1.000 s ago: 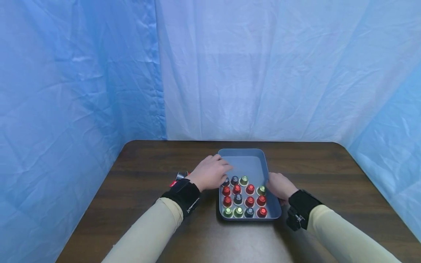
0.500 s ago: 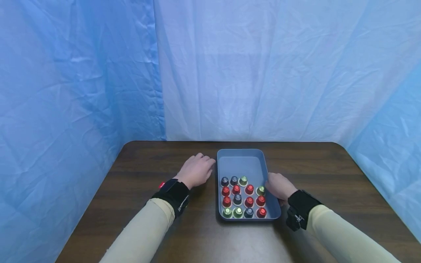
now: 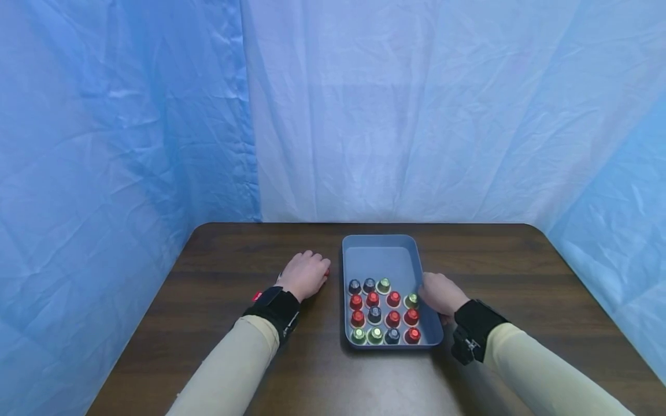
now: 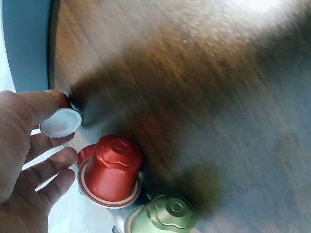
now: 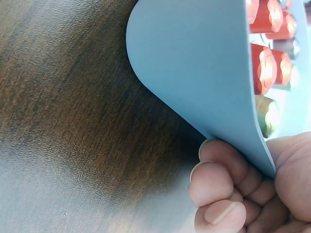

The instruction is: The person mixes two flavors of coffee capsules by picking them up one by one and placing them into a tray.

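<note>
My left hand (image 3: 304, 275) is left of a blue-grey tray (image 3: 382, 259). In the left wrist view its thumb and index finger pinch a red coffee capsule (image 4: 61, 123), with the pale lid showing. Below that hand, a red capsule (image 4: 112, 167) and a green capsule (image 4: 170, 212) stand on the table; another red one is partly hidden behind. My right hand (image 3: 442, 293) grips the tray's right side wall, thumb inside and curled fingers outside. Red, green and dark capsules stand in rows in the tray's near part, among them a dark capsule (image 3: 374, 315).
The brown wooden table (image 3: 499, 260) has rounded far corners. Blue and white curtains (image 3: 333, 115) hang around its back and sides. Beside the left wristband a bit of a red capsule (image 3: 257, 296) shows; the arm hides the rest.
My left hand has left the tray's left edge, moved left to the loose capsules and now holds a red one. The right hand stays on the tray; the tray's capsules look unchanged.
</note>
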`<state>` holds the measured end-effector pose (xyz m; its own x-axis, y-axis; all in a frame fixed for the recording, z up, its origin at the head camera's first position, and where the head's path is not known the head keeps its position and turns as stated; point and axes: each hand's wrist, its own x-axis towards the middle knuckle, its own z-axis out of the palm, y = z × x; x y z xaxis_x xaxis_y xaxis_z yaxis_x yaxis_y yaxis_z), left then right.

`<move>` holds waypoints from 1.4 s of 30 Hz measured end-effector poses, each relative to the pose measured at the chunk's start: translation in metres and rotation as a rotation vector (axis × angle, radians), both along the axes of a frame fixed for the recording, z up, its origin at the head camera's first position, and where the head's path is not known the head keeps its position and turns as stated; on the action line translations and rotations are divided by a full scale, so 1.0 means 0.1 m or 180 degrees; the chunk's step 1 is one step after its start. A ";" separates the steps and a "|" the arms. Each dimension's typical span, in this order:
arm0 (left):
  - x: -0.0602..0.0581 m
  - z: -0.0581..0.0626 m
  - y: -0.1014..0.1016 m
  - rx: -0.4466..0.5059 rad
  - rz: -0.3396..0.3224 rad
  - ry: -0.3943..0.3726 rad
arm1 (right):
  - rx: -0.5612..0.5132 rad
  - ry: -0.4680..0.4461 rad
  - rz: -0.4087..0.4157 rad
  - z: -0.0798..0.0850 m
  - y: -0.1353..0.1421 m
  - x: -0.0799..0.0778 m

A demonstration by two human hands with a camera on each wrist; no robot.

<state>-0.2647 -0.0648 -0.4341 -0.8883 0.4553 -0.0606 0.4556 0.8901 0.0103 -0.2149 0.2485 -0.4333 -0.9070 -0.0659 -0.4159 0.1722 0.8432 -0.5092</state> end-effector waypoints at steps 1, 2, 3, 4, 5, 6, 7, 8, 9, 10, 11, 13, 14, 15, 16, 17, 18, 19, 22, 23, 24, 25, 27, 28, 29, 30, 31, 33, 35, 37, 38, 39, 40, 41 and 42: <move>0.00 0.00 0.00 -0.0009 -0.0010 0.0017 | 0.0000 -0.0012 -0.0008 0.00 0.00 0.00; 0.01 0.00 -0.01 -0.0016 -0.0017 0.0023 | 0.0007 -0.0020 -0.0011 0.01 0.00 -0.01; 0.01 -0.01 -0.01 -0.0028 -0.0026 0.0024 | 0.0015 -0.0028 -0.0013 0.01 0.00 -0.02; 0.01 -0.01 -0.01 -0.0036 -0.0033 0.0024 | 0.0025 -0.0035 -0.0011 0.01 -0.01 -0.02; 0.00 -0.01 -0.01 -0.0048 -0.0034 0.0019 | 0.0026 -0.0047 -0.0026 0.01 -0.01 -0.03; 0.00 -0.01 -0.02 -0.0055 -0.0031 0.0009 | 0.0033 -0.0051 -0.0025 0.01 -0.01 -0.03; 0.00 -0.01 -0.02 -0.0064 -0.0032 0.0001 | 0.0040 -0.0050 -0.0024 0.01 -0.01 -0.03; 0.00 -0.01 -0.02 -0.0074 -0.0033 -0.0011 | 0.0044 -0.0042 -0.0009 0.01 0.00 -0.03; 0.00 -0.02 -0.02 -0.0091 -0.0036 -0.0021 | 0.0042 -0.0037 -0.0005 0.01 0.00 -0.03; 0.00 -0.02 -0.03 -0.0102 -0.0037 -0.0029 | 0.0036 -0.0031 -0.0001 0.00 0.00 -0.03; -0.01 -0.02 -0.03 -0.0115 -0.0041 -0.0033 | 0.0035 -0.0021 0.0007 0.00 0.00 -0.03; -0.01 -0.03 -0.04 -0.0130 -0.0060 -0.0034 | 0.0031 -0.0005 0.0024 0.00 0.00 -0.02; -0.01 -0.03 -0.04 -0.0136 -0.0064 -0.0035 | 0.0030 -0.0005 0.0028 0.00 0.00 -0.02; -0.01 -0.03 -0.04 -0.0138 -0.0067 -0.0039 | 0.0031 0.0000 0.0031 0.00 0.00 -0.02; -0.01 -0.04 -0.04 -0.0125 -0.0064 -0.0040 | 0.0029 0.0000 0.0034 0.00 0.01 -0.02; -0.01 -0.03 -0.05 -0.0106 -0.0059 -0.0044 | 0.0032 -0.0001 0.0035 0.00 0.00 -0.01; -0.02 -0.03 -0.05 -0.0080 -0.0052 -0.0047 | 0.0028 -0.0003 0.0039 0.01 0.00 -0.02; -0.02 -0.02 -0.06 -0.0050 -0.0045 -0.0051 | 0.0028 -0.0005 0.0037 0.01 0.00 -0.02; -0.03 0.01 -0.07 0.0054 -0.0018 -0.0065 | 0.0034 -0.0003 0.0044 0.00 0.00 -0.01; -0.03 0.02 -0.07 0.0093 -0.0009 -0.0063 | 0.0043 -0.0001 0.0048 0.00 0.00 -0.01; -0.03 0.03 -0.07 0.0128 0.0000 -0.0060 | 0.0050 0.0003 0.0054 0.00 0.01 -0.02; -0.03 0.03 -0.08 0.0161 0.0006 -0.0056 | 0.0051 0.0001 0.0050 -0.01 0.01 -0.01; -0.03 0.05 -0.08 0.0224 0.0006 -0.0026 | 0.0045 0.0010 0.0060 -0.01 0.01 -0.02; -0.03 0.06 -0.08 0.0260 -0.0003 0.0002 | 0.0039 0.0012 0.0060 -0.01 0.01 -0.02; -0.03 0.07 -0.08 0.0287 -0.0016 0.0030 | 0.0033 0.0011 0.0060 -0.01 0.01 -0.02; -0.02 0.08 -0.08 0.0311 -0.0033 0.0058 | 0.0021 0.0006 0.0051 -0.01 0.01 -0.02; -0.02 0.09 -0.09 0.0327 -0.0056 0.0094 | 0.0012 0.0007 0.0048 -0.01 0.01 -0.01; -0.01 0.12 -0.09 0.0352 -0.0101 0.0181 | 0.0004 0.0009 0.0043 -0.01 0.01 -0.01; -0.01 0.16 -0.09 0.0394 -0.0131 0.0266 | -0.0019 -0.0003 0.0021 -0.01 0.01 -0.01; 0.00 0.20 -0.08 0.0457 -0.0140 0.0339 | -0.0039 -0.0006 0.0008 -0.02 0.01 -0.01; 0.00 0.22 -0.08 0.0499 -0.0138 0.0371 | -0.0055 -0.0012 -0.0001 -0.02 0.01 -0.01; 0.01 0.24 -0.08 0.0536 -0.0139 0.0400 | -0.0067 -0.0019 -0.0009 -0.01 0.01 -0.01; 0.01 0.26 -0.07 0.0566 -0.0138 0.0428 | -0.0074 -0.0021 -0.0012 -0.02 0.01 -0.01; 0.01 0.27 -0.07 0.0595 -0.0133 0.0446 | -0.0081 -0.0020 -0.0012 -0.01 0.01 -0.01; 0.01 0.29 -0.06 0.0614 -0.0127 0.0466 | -0.0083 -0.0021 -0.0015 -0.02 0.01 -0.01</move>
<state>-0.2637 -0.0712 -0.4054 -0.8623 0.4809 0.1589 0.4995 0.8594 0.1096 -0.2158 0.2498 -0.4348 -0.9045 -0.0726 -0.4202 0.1796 0.8288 -0.5299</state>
